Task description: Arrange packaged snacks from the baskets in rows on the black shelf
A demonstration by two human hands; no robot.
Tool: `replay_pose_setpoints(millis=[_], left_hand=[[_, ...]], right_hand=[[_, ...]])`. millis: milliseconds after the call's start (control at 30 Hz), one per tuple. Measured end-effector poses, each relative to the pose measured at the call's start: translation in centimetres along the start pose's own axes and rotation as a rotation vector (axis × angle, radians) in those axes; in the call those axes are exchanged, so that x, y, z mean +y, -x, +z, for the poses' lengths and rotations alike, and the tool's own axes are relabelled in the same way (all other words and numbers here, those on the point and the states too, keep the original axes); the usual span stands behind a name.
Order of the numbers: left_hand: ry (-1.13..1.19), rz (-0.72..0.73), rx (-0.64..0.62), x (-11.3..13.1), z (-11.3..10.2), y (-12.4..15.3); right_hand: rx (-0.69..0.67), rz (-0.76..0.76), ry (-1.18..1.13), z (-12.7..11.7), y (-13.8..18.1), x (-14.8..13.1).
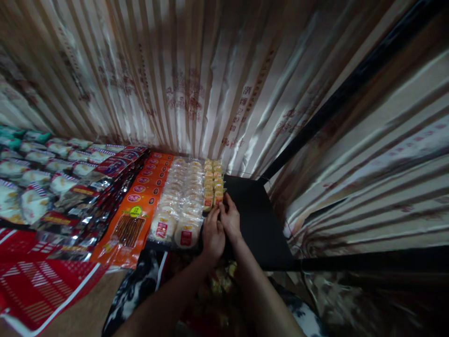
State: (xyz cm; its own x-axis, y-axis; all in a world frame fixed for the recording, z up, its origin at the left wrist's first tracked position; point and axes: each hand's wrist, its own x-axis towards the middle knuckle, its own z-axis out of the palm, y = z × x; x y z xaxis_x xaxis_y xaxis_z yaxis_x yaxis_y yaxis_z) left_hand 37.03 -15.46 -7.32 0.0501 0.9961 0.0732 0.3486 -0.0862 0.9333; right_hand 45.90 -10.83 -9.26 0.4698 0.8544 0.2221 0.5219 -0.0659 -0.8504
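Note:
Both my hands meet at the near end of a row of small yellow snack packets (213, 180) laid on a black table (256, 220). My left hand (213, 234) has its fingers curled, with the fingertips on the nearest packet (208, 202). My right hand (229, 216) pinches the neighbouring packet (218, 198) at its near edge. Left of the yellow row lie two rows of round white buns in clear wrappers (178, 206).
Orange packets (135, 215) overlap in a row left of the buns, then dark foil bags (101, 187), white-and-green packs (35, 168) and red bags (31, 281). A striped satin curtain (196, 84) hangs behind and to the right. More packets lie in my lap (220, 281).

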Motion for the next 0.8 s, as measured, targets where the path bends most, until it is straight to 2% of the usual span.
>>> replay_pose_setpoints(millis=[167,233,367,467,567,667,733,800], left_hand=[[0.059,0.118,0.006,-0.1,-1.5,3.0],[0.085,0.146,-0.066,-0.2,-2.5,5.1],[0.051,0.084,-0.249,-1.4,-4.6,9.4],[-0.116,-0.010,-0.333,-3.3,-5.6,11.2],[-0.386,-0.140,-0.415,-5.6,-6.3,11.8],[-0.473,-0.219,-0.535,-7.6,-6.8,12.0],[-0.457,-0.249,-0.578,-8.5,-7.0,12.2],[-0.433,-0.264,-0.581,-9.0,-6.9,12.5]], right_hand=[[0.108,0.096,-0.139,-1.4,2.9,-1.6],[0.149,0.123,-0.221,-2.3,5.4,-2.4],[0.174,0.206,-0.287,-3.8,11.9,-3.0],[0.068,0.275,-0.141,-4.0,16.7,-2.1],[-0.173,0.235,0.093,-3.3,19.8,-0.3],[-0.444,0.189,0.229,-2.5,21.2,1.5],[-0.524,0.192,0.285,-2.1,21.6,2.2],[-0.548,0.207,0.323,-1.9,21.8,2.3]])
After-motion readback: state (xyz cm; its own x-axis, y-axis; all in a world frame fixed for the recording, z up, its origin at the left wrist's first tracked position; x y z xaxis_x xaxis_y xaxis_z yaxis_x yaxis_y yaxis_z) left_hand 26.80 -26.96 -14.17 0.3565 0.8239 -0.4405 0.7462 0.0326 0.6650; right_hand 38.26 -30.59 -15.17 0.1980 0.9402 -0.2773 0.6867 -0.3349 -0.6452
